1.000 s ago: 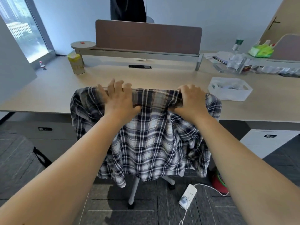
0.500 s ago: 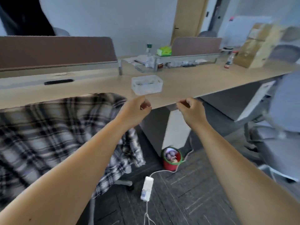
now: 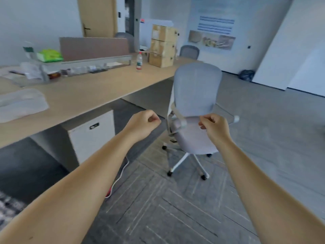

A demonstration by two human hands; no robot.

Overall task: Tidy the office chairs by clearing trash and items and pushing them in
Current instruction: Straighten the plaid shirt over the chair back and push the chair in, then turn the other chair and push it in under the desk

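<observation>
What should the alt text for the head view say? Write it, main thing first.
Two bare forearms reach forward, left hand and right hand loosely curled and empty, toward a grey office chair standing out from a long wooden desk. A water bottle and stacked cardboard boxes sit on the desk.
</observation>
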